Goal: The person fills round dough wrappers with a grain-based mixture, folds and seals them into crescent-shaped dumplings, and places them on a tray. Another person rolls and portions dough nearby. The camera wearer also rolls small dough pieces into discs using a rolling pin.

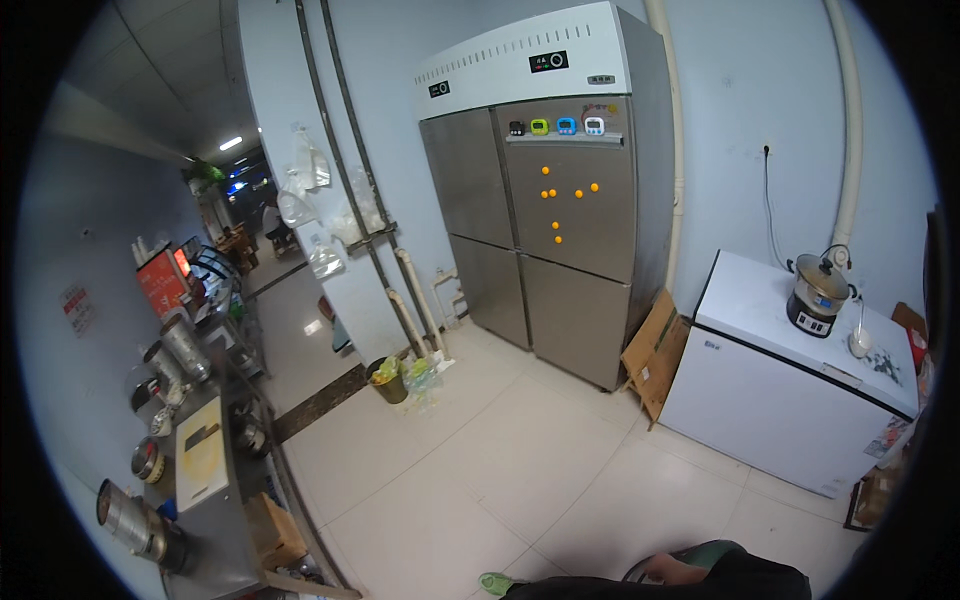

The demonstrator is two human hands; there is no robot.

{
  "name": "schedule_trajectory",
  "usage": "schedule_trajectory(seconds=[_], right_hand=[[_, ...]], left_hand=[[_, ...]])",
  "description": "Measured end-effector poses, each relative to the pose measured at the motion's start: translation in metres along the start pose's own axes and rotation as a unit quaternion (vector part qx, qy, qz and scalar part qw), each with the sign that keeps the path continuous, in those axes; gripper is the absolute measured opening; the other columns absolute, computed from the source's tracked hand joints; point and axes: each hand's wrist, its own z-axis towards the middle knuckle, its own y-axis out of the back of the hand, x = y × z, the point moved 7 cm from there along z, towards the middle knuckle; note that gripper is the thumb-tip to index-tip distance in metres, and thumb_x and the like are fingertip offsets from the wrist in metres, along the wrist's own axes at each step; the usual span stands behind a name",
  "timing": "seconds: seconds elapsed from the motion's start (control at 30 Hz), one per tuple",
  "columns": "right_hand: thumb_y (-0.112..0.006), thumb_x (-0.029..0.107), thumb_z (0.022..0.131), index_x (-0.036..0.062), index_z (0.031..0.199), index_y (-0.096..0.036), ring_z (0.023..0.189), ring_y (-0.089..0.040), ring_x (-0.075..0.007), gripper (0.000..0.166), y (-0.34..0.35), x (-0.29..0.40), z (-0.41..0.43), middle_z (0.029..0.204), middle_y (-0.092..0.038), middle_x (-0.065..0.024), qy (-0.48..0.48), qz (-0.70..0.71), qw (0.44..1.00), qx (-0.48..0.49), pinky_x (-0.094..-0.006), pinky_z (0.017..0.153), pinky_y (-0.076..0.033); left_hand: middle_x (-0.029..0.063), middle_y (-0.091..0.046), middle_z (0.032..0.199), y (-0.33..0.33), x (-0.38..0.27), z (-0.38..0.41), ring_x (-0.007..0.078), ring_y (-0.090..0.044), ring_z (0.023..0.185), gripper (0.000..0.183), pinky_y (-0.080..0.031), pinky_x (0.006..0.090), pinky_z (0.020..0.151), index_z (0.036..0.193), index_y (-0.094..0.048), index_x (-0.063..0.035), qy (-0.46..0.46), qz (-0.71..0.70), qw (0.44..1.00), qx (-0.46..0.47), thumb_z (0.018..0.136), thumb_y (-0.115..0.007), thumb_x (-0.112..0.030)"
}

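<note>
At the bottom edge, a patch of bare skin beside dark cloth appears to be my right hand (671, 570). It is beside a rounded green thing (716, 553) and a thin dark curved edge; its fingers are not clear, so I cannot tell if it holds anything. My left hand is out of view. A light green shoe (496, 583) shows at the end of a black trouser leg. Before me stands a steel upright refrigerator (574, 217) with a white top, several small timers and orange magnets on one door. All its doors are closed.
A white chest freezer (757, 405) at right bears an electric pot (819, 289). Flattened cardboard (656, 352) leans beside it. A waste bin (388, 384) stands by floor pipes. At left, a steel counter (217, 555) holds a cutting board (202, 465), a cleaver (202, 436) and metal containers.
</note>
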Motion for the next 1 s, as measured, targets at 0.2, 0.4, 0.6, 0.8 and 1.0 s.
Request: schedule_trajectory(seconds=[0.2,0.4,0.6,0.8,1.0], right_hand=[[-0.059,0.02,0.082,0.006,0.097,-0.071,0.078,-0.068,-0.0262,0.024,-0.008,-0.043,-0.018,0.086,-0.071,-0.0137,-0.515,0.297,0.803,0.039,-0.0389,0.071,-0.056],[-0.061,0.018,0.087,0.0042,0.099,-0.07,0.07,-0.068,-0.0232,0.021,0.052,-0.045,0.049,0.084,-0.071,-0.0123,-0.579,0.504,0.62,-0.163,-0.0365,0.064,-0.057],[-0.06,0.018,0.088,0.0009,0.103,-0.068,0.072,-0.07,-0.0208,0.024,0.099,-0.067,0.151,0.089,-0.072,-0.012,-0.469,0.487,0.718,-0.165,-0.0344,0.062,-0.06],[-0.058,0.022,0.089,0.0042,0.092,-0.067,0.064,-0.066,-0.0189,0.02,0.072,-0.162,0.192,0.079,-0.069,-0.0089,-0.485,0.425,0.764,-0.012,-0.0344,0.056,-0.057],[-0.052,0.016,0.081,0.0055,0.074,-0.069,0.066,-0.067,-0.0232,0.021,0.167,-0.22,0.24,0.07,-0.069,-0.0105,-0.502,0.286,0.811,0.089,-0.0423,0.06,-0.051]], left_hand=[[0.018,-0.069,0.078,0.009,-0.03,0.119,0.0311,-0.064,0.072,0.039,-0.05,0.0434,0.073,0.079,-0.07,-0.0002,-0.091,0.044,0.994,0.039,0.097,-0.049,-0.027],[0.0196,-0.071,0.084,0.015,-0.057,0.213,0.0322,-0.066,0.077,0.035,-0.051,0.0436,0.076,0.084,-0.072,-0.0001,-0.243,0.088,0.965,0.035,0.095,-0.05,-0.025],[0.0181,-0.072,0.091,0.042,-0.082,0.27,0.0305,-0.068,0.084,0.027,-0.054,0.038,0.076,0.101,-0.072,-0.0006,-0.22,-0.04,0.974,0.024,0.087,-0.053,-0.014],[0.0179,-0.071,0.09,0.02,-0.056,0.245,0.0281,-0.067,0.082,0.027,-0.054,0.0381,0.072,0.101,-0.072,-0.0025,-0.222,0.192,0.954,0.068,0.084,-0.063,-0.021],[0.0178,-0.071,0.093,0.03,-0.093,0.264,0.0292,-0.067,0.085,0.028,-0.053,0.0387,0.075,0.102,-0.072,-0.0025,-0.051,0.062,0.996,0.04,0.085,-0.063,-0.023]])
